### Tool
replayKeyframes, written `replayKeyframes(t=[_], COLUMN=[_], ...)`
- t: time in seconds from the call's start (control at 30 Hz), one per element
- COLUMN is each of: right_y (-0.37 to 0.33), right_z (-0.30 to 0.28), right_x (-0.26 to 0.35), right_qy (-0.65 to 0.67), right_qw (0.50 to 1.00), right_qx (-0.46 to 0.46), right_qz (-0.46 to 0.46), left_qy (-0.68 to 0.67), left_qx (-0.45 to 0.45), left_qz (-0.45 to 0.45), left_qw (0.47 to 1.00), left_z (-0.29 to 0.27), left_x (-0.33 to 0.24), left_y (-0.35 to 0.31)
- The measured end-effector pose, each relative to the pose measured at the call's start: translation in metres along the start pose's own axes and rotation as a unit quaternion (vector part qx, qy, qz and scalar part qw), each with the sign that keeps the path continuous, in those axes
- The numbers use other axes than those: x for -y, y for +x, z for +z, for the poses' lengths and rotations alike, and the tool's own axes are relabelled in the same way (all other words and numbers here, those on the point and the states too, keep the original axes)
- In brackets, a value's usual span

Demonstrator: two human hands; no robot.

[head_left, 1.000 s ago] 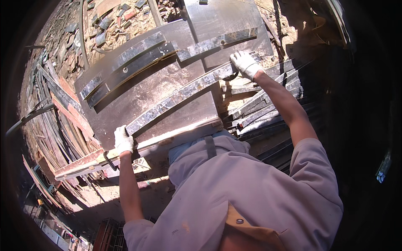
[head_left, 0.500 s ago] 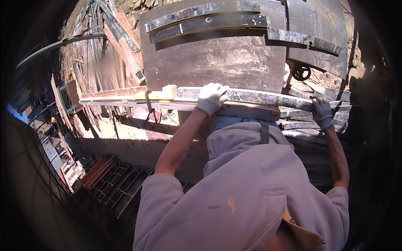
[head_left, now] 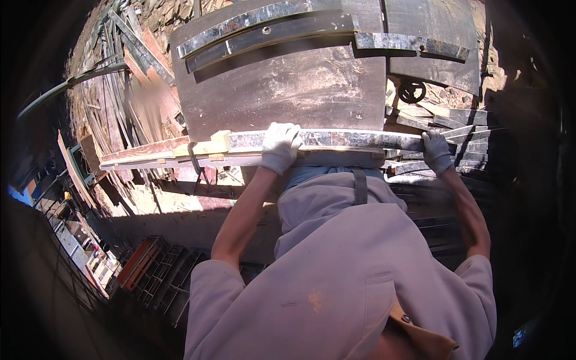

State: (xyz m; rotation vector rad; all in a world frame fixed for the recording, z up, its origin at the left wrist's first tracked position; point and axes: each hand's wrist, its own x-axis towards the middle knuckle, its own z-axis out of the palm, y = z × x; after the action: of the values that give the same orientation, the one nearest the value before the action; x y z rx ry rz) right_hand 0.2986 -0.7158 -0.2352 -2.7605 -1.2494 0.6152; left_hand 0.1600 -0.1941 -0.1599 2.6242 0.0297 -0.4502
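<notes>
A long, narrow plywood strip (head_left: 348, 139) with a paint-stained, grey-white face lies along the near edge of a brown sheet-topped table (head_left: 288, 96). My left hand (head_left: 281, 147), in a white knitted glove, is closed over the strip near its left part. Around the strip's right end my right hand (head_left: 437, 152), gloved the same way, has its fingers curled. The strip's left end meets a pale wooden block (head_left: 220, 141) on a long wooden rail (head_left: 144, 157). A dark metal clamp (head_left: 194, 158) sits across the rail, left of the block.
More stained strips (head_left: 264, 36) lie at the table's far side, another (head_left: 414, 45) across its right section. A black handwheel (head_left: 411, 91) shows below that section. Scrap boards (head_left: 138, 102) heap at the left, stacked strips (head_left: 471, 138) at the right. A metal frame (head_left: 159, 273) stands lower left.
The whole view has shifted, so table, strip and hands appear farther left. Both hands keep their hold, and the strip still meets the block.
</notes>
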Motion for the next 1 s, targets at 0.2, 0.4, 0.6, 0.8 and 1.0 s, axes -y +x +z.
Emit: replayKeyframes(t=[0.2,0.4,0.6,0.8,1.0], right_y=[0.011,0.012,0.043,0.140,0.083], right_z=[0.002,-0.006,-0.077,-0.109,-0.100], right_x=[0.004,0.012,0.007,-0.069,-0.097], right_qy=[0.062,0.029,0.114,-0.089,-0.036], right_qw=[0.998,0.999,0.991,0.962,0.981], right_qx=[0.021,0.031,-0.016,-0.227,-0.183], right_qz=[0.005,0.029,-0.072,0.123,0.056], left_qy=[0.049,0.032,0.052,0.071,0.085], left_qx=[-0.049,-0.123,-0.131,-0.140,-0.170], left_qz=[0.038,0.035,0.006,0.023,0.046], left_qw=[0.997,0.991,0.990,0.987,0.981], left_z=[0.031,0.049,0.053,0.048,0.061], left_x=[-0.039,-0.030,-0.040,-0.047,-0.036], left_y=[0.001,0.005,0.002,0.006,0.000])
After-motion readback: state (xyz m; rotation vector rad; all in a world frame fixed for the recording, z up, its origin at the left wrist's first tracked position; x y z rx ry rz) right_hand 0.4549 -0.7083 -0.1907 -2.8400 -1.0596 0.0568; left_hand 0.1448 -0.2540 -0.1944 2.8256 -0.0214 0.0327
